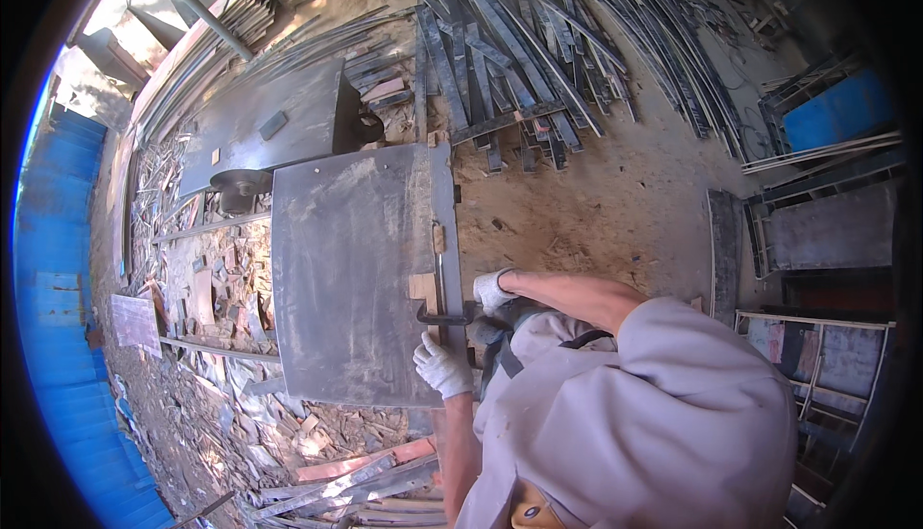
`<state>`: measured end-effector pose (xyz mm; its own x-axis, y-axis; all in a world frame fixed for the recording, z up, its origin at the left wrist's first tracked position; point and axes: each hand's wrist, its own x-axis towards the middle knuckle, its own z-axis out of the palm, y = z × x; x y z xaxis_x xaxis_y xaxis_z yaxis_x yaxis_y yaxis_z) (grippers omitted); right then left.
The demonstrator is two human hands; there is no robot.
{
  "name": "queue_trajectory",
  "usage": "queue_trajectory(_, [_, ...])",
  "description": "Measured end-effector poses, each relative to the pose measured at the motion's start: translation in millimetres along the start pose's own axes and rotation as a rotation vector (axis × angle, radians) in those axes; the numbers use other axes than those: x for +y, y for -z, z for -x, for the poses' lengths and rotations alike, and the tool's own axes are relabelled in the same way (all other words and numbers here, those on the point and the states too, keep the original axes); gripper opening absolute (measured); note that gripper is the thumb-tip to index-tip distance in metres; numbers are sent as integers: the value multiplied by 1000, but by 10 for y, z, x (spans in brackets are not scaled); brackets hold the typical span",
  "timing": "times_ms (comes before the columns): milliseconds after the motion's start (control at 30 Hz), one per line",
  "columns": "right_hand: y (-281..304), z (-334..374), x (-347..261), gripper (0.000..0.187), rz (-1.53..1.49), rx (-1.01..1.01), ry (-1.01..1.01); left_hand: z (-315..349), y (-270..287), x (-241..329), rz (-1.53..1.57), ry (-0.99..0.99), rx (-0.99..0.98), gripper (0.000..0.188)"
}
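Note:
My left hand [442,368], in a whitish work glove, rests on the near right edge of a dark, scuffed tabletop [351,279]. Its fingers lie stretched out just below a black clamp [444,317] that spans the edge strip [445,202]. A small light wooden block [422,287] sits beside the clamp, on the tabletop. Beyond the table's right edge is my gloved right hand [492,291], close to the clamp's outer end. The fingers of that hand point downward and are partly hidden, so what they touch does not show.
Long dark boards [510,49] lie heaped on the ground beyond the table. A second dark machine top [269,125] stands at the far left, with a round black part [240,188] beside it. Wood scraps [216,289] litter the left side. Metal frames [827,226] stand at right.

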<state>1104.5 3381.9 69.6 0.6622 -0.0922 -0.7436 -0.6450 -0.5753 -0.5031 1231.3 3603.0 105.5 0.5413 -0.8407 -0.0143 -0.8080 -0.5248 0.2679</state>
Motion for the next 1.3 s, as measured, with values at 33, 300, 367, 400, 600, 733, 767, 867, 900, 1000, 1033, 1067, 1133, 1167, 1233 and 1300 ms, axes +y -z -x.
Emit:
queue_trajectory(33, [45, 32, -40, 40, 45, 41, -31, -31, 59, 2, 49, 20, -30, 67])
queue_trajectory(300, [-295, 65, 87, 41, -455, 340, 119, -236, 14, -207, 84, 80, -219, 32])
queue_trajectory(367, [-263, 149, -82, 40, -759, 309, 226, -148, 11, -225, 71, 171, -95, 24])
queue_trajectory(400, [-147, 314, -310, 36, -758, 299, 179, -111, 189, -180, 129, 208, -92, 25])
queue_trajectory(600, [271, 172, -1306, 26, -888, 644, 181, -286, 511, -664, 361, 579, 121, 32])
queue_trajectory(733, [488, -445, -1868, 22, -852, 799, 177, -681, 270, -1837, 493, 567, 103, 36])
queue_trajectory(767, [556, -507, -1944, 22, -824, 751, 244, -700, 216, -2186, 556, 482, 105, 38])
queue_trajectory(867, [658, -353, -1886, 20, -483, 712, 484, -800, 347, -2683, 147, 581, -125, 41])
queue_trajectory(900, [748, -76, -1776, 18, -523, 748, 568, -700, 529, -2697, 211, 785, -89, 45])
queue_trajectory(1000, [1034, 499, -336, 14, -576, 1091, 432, -1359, 762, -1748, 8, 804, 170, 58])
queue_trajectory(1033, [1204, 774, 194, 15, -585, 1079, 307, -1458, 759, -1594, 124, 780, 224, 62])
queue_trajectory(1067, [1306, 864, 820, 19, -597, 1078, 115, -1629, 707, -1075, 140, 586, 318, 63])
queue_trajectory(1133, [1519, 789, 2171, 33, -448, 1010, -264, -1941, 454, 46, 543, 470, 257, 61])
queue_trajectory(1167, [1620, 746, 2820, 44, -350, 930, -364, -2093, 293, 629, 430, 451, 282, 60])
queue_trajectory(1233, [1861, 546, 3948, 61, -56, 704, -579, -2472, 5, 1578, 325, 404, 137, 62])
queue_trajectory(1300, [2041, 193, 4927, 79, 135, 519, -655, -2747, -473, 1906, 375, 511, 136, 69])
